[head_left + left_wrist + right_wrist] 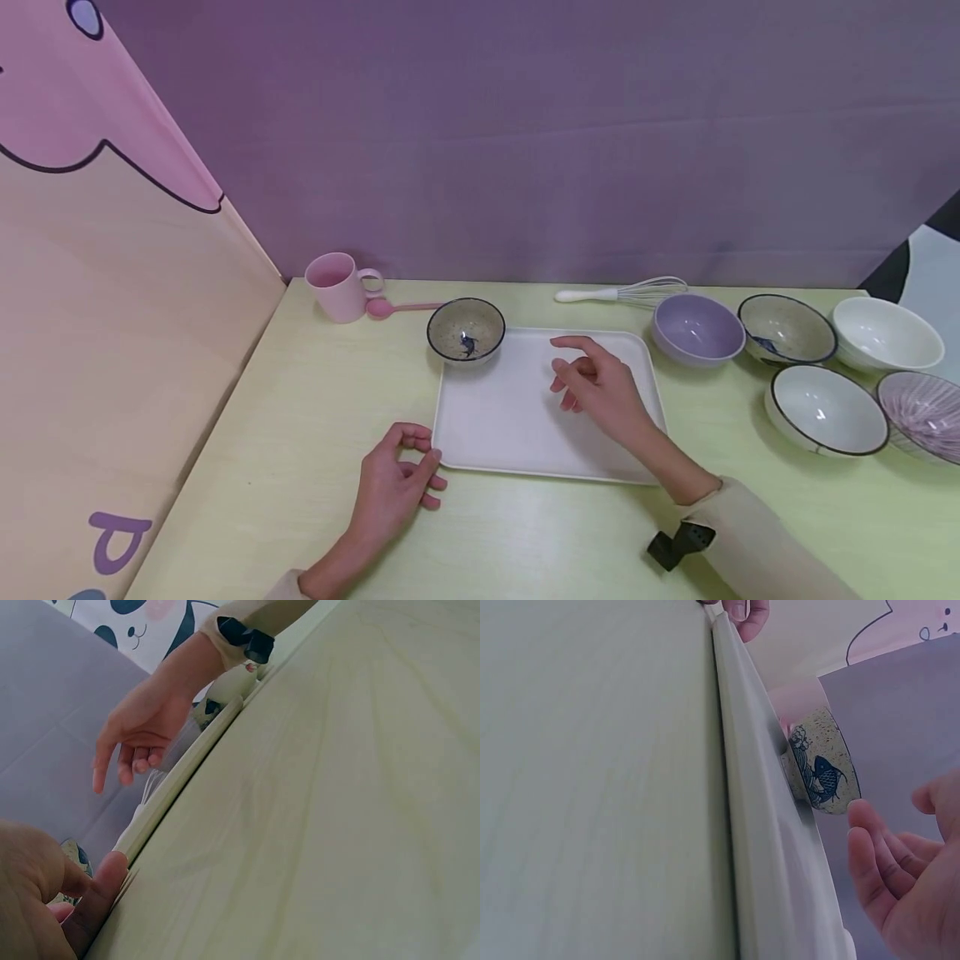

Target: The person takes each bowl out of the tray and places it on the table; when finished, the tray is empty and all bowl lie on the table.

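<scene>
A white rectangular tray (517,417) lies on the table. On its back left corner sits a speckled beige bowl (467,329) with a dark rim; the right wrist view shows a blue fish on the bowl's side (826,776). My left hand (397,479) rests at the tray's front left corner, fingers loosely bent and thumb touching the edge. My right hand (603,392) hovers over the right half of the tray, fingers relaxed and holding nothing. In the left wrist view the right hand (150,724) hangs above the tray rim (180,772).
Right of the tray stand a purple bowl (697,329), another speckled bowl (787,327), a white bowl (888,333), a dark-rimmed white bowl (827,410) and a purple-streaked bowl (922,414). Behind lie a whisk (622,292), a pink spoon (382,309) and a pink mug (341,292).
</scene>
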A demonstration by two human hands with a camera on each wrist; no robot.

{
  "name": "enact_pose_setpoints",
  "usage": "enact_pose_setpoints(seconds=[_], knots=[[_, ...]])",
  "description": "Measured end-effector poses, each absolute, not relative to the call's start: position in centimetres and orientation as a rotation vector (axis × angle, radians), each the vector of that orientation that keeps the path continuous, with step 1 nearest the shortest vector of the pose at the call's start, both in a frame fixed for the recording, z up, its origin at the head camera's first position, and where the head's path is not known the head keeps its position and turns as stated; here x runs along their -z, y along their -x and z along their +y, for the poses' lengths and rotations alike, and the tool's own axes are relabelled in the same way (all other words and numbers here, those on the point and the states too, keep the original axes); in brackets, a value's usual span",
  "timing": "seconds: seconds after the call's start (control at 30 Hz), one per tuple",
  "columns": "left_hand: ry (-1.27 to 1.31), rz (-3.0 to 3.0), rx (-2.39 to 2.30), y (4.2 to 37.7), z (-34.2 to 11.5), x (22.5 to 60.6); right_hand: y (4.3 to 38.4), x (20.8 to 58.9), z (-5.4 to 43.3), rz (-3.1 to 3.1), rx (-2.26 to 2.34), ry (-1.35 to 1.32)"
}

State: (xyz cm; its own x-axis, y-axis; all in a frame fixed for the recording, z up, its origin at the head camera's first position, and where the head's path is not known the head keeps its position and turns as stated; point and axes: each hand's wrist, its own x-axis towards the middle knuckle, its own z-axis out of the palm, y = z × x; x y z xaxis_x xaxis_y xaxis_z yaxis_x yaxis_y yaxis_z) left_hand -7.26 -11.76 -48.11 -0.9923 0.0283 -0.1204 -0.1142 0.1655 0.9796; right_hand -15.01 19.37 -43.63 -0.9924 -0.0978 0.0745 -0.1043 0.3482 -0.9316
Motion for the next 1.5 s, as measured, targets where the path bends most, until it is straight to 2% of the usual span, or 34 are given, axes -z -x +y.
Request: enact_pose_setpoints(seconds=[0.77, 1.5], knots=[[0.096, 2.304, -1.96, 7.3, -11.7, 47.9, 19.9, 43.7, 14.0, -2.703, -1.922, -0.161], [0.084, 2.304, -1.964, 7.3, -11.7, 48.1, 21.2, 45.0, 11.4, -2.509, -2.14, -0.074]])
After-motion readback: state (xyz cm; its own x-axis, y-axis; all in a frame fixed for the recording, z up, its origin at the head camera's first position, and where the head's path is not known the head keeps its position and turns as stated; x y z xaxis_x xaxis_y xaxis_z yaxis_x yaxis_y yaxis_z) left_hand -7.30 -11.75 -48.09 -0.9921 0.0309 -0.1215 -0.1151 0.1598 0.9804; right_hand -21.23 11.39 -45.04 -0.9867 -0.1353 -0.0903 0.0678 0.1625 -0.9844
